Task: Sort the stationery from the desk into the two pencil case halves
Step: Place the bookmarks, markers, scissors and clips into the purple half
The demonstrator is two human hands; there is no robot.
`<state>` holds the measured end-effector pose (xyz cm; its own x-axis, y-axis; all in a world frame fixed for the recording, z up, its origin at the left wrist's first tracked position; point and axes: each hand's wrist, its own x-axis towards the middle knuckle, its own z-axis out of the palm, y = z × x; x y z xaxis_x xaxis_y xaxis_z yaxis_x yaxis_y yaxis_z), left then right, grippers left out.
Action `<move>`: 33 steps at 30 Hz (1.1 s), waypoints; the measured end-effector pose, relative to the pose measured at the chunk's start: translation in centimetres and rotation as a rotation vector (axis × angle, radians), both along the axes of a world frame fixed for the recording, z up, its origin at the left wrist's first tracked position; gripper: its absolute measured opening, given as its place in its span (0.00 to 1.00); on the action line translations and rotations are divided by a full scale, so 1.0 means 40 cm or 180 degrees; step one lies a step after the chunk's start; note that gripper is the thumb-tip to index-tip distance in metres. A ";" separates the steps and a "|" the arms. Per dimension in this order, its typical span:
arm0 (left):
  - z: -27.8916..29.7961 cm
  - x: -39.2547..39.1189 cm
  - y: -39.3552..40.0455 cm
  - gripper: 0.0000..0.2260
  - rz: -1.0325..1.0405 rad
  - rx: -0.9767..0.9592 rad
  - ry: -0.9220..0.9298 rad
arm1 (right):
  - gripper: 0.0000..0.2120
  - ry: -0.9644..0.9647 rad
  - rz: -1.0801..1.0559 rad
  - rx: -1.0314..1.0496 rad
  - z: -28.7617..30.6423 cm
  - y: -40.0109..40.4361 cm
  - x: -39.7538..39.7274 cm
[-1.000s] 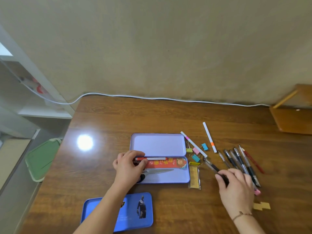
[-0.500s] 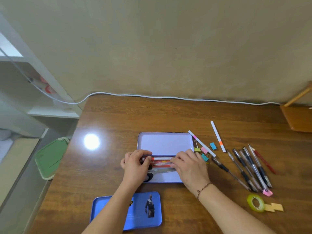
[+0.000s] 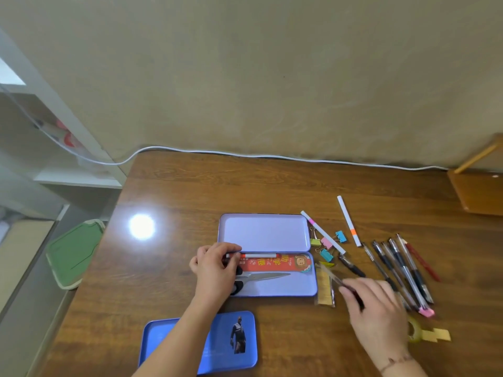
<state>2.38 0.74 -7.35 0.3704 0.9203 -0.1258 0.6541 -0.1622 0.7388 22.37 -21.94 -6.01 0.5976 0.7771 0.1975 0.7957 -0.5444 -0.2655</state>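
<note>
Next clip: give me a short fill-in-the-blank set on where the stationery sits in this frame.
1. The scissors lie in the ____ half of the open pencil case.
2. The far half of the case holds ____.
3. The left hand rests on the end of a white ____ along the hinge.
4. The loose binder clips lie on the desk to the ____ of the case.

Missing words: near; nothing; pen; right
</note>
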 end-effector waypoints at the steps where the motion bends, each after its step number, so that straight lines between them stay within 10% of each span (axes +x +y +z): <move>1: -0.003 0.001 -0.001 0.06 0.0009 0.0039 0.0016 | 0.06 0.0020 -0.0252 -0.0138 -0.006 -0.032 0.008; 8: -0.020 0.005 -0.006 0.10 0.0123 0.0175 -0.0016 | 0.09 0.0189 -0.0892 -0.0822 -0.028 -0.085 0.026; 26: -0.021 -0.001 -0.009 0.11 0.0044 0.0172 -0.0136 | 0.11 0.0465 -0.0827 -0.0147 0.017 0.185 0.129; 33: -0.033 -0.005 -0.003 0.07 -0.0015 0.0237 -0.0084 | 0.11 0.0253 0.0727 0.0595 0.002 0.146 0.025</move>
